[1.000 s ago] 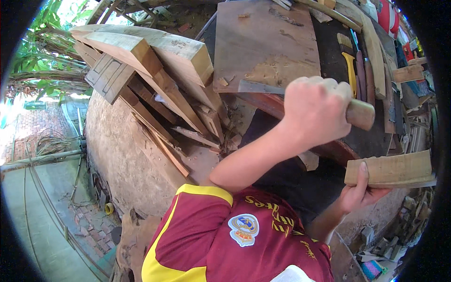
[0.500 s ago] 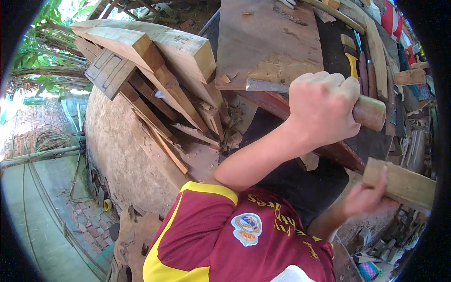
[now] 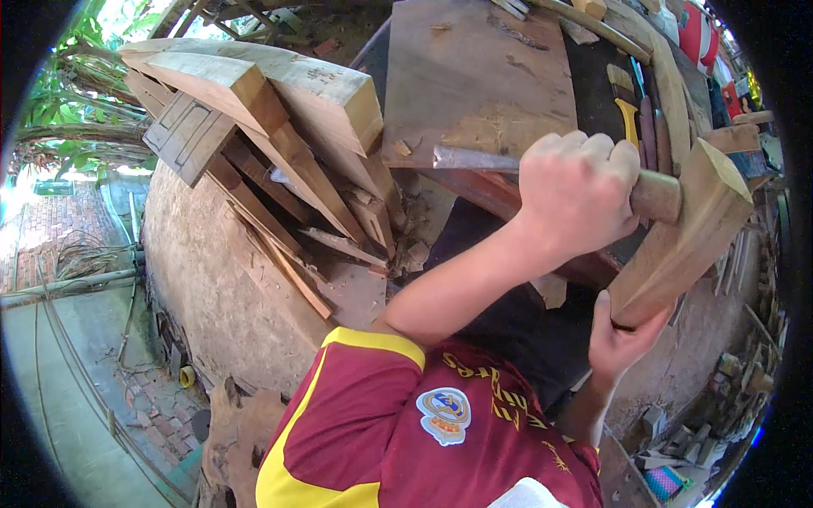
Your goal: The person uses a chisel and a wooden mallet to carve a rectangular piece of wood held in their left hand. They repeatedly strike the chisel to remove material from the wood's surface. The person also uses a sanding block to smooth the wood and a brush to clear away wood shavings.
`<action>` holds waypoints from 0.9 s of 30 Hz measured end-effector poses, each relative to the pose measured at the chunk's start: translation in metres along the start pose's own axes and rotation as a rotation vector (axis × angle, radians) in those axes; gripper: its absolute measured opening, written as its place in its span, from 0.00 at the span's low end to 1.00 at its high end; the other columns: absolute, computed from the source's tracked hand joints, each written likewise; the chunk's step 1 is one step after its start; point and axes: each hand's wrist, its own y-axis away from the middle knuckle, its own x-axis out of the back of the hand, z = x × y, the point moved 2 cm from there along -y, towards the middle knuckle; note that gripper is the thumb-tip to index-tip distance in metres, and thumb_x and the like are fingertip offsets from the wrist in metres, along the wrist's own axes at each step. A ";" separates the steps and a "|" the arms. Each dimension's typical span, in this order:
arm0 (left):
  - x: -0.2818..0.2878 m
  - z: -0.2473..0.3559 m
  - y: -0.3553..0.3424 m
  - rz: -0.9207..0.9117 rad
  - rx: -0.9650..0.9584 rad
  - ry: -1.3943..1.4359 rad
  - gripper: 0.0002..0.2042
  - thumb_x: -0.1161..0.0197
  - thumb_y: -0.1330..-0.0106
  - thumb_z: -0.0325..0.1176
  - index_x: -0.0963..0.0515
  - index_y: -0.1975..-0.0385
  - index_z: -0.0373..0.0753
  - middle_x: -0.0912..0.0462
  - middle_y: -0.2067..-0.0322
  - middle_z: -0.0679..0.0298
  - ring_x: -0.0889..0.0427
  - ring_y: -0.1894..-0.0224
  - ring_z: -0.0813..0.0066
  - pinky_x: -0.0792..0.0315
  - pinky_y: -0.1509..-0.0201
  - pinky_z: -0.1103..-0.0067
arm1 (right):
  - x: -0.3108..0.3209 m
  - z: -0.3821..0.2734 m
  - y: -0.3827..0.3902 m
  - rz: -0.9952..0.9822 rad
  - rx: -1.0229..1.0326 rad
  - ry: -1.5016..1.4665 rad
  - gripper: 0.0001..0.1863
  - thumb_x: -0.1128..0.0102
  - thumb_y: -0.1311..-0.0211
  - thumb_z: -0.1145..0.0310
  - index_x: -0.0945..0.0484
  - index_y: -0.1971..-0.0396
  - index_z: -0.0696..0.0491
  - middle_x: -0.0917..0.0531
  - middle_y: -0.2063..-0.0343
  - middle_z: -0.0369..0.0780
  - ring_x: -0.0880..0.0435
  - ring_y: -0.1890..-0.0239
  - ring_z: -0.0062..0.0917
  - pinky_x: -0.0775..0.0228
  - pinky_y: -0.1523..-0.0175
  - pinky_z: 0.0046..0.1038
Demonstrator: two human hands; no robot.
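Observation:
My left hand (image 3: 577, 196) is closed in a fist around a chisel (image 3: 478, 160), held sideways across the near edge of a wide brown wooden board (image 3: 483, 76). Its flat metal blade points left, and the butt of its wooden handle (image 3: 657, 196) sticks out to the right. In my right hand (image 3: 628, 334) is a thick squared wooden block (image 3: 684, 233), gripped at its lower end and tilted up to the right. The block's side meets, or nearly meets, the handle's butt. Where the blade's edge touches the board I cannot tell exactly.
Long wooden beams (image 3: 339, 97) lean at the left, with a small marked board (image 3: 188, 135) against them. A yellow-handled brush (image 3: 625, 106) and several slim tools lie right of the board. Wood scraps (image 3: 690, 444) lie at the lower right.
My right hand has swung the wooden block up and inward from the lower right to the chisel's handle. My left hand and the chisel have shifted only slightly left.

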 end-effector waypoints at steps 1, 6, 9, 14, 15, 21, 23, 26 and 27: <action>0.000 -0.001 -0.001 -0.004 0.006 -0.011 0.15 0.32 0.74 0.35 0.32 0.85 0.44 0.29 0.85 0.64 0.25 0.81 0.63 0.33 0.78 0.70 | 0.006 0.003 -0.004 0.049 -0.086 -0.073 0.46 0.28 0.55 0.75 0.46 0.36 0.61 0.32 0.43 0.51 0.29 0.44 0.38 0.37 0.39 0.40; 0.003 -0.001 0.003 0.005 -0.019 -0.013 0.15 0.32 0.74 0.35 0.32 0.85 0.44 0.29 0.86 0.65 0.25 0.81 0.63 0.33 0.78 0.70 | 0.005 -0.015 -0.023 0.431 -0.444 -0.447 0.45 0.26 0.55 0.73 0.44 0.38 0.62 0.32 0.43 0.52 0.30 0.44 0.38 0.37 0.39 0.41; 0.001 -0.002 0.001 0.015 -0.017 -0.018 0.15 0.33 0.74 0.34 0.32 0.86 0.44 0.30 0.86 0.65 0.25 0.81 0.63 0.33 0.78 0.70 | 0.002 0.007 -0.003 0.202 -0.132 -0.123 0.45 0.27 0.54 0.72 0.46 0.38 0.63 0.33 0.43 0.53 0.32 0.42 0.39 0.40 0.37 0.43; 0.006 -0.004 0.004 0.011 -0.026 -0.032 0.15 0.33 0.74 0.34 0.33 0.86 0.44 0.31 0.86 0.65 0.25 0.81 0.63 0.34 0.78 0.70 | 0.007 -0.009 -0.010 0.234 -0.343 -0.418 0.44 0.33 0.51 0.78 0.49 0.35 0.62 0.34 0.42 0.51 0.33 0.40 0.38 0.40 0.37 0.39; 0.005 -0.003 0.005 0.009 -0.031 -0.026 0.15 0.33 0.74 0.35 0.32 0.86 0.44 0.31 0.87 0.65 0.25 0.81 0.63 0.34 0.79 0.70 | 0.004 -0.018 -0.016 0.369 -0.451 -0.578 0.45 0.32 0.51 0.78 0.50 0.35 0.63 0.35 0.41 0.51 0.34 0.40 0.38 0.41 0.36 0.39; 0.007 -0.006 -0.001 0.041 -0.026 -0.035 0.14 0.33 0.73 0.35 0.33 0.86 0.44 0.31 0.87 0.65 0.26 0.82 0.63 0.34 0.79 0.70 | 0.005 -0.002 -0.005 -0.023 -0.098 -0.056 0.48 0.28 0.52 0.74 0.51 0.34 0.62 0.36 0.40 0.53 0.31 0.41 0.42 0.37 0.38 0.44; 0.009 -0.006 0.002 0.071 -0.022 -0.026 0.15 0.33 0.73 0.35 0.33 0.86 0.44 0.31 0.87 0.65 0.26 0.82 0.63 0.33 0.79 0.70 | 0.018 0.011 -0.012 0.060 -0.180 -0.132 0.48 0.28 0.53 0.73 0.50 0.35 0.62 0.36 0.39 0.53 0.32 0.41 0.42 0.38 0.37 0.44; 0.009 -0.005 -0.002 0.077 -0.025 -0.004 0.15 0.33 0.74 0.35 0.32 0.86 0.44 0.31 0.87 0.65 0.25 0.82 0.63 0.33 0.78 0.69 | -0.001 -0.014 -0.025 0.333 -0.315 -0.404 0.49 0.27 0.53 0.72 0.50 0.34 0.62 0.35 0.41 0.53 0.32 0.40 0.40 0.38 0.37 0.41; 0.009 -0.005 -0.001 0.077 -0.022 -0.008 0.15 0.32 0.74 0.35 0.32 0.86 0.44 0.31 0.87 0.65 0.25 0.81 0.63 0.33 0.78 0.69 | -0.008 -0.012 -0.021 0.412 -0.300 -0.481 0.49 0.27 0.53 0.72 0.49 0.34 0.62 0.34 0.41 0.53 0.32 0.40 0.39 0.38 0.37 0.41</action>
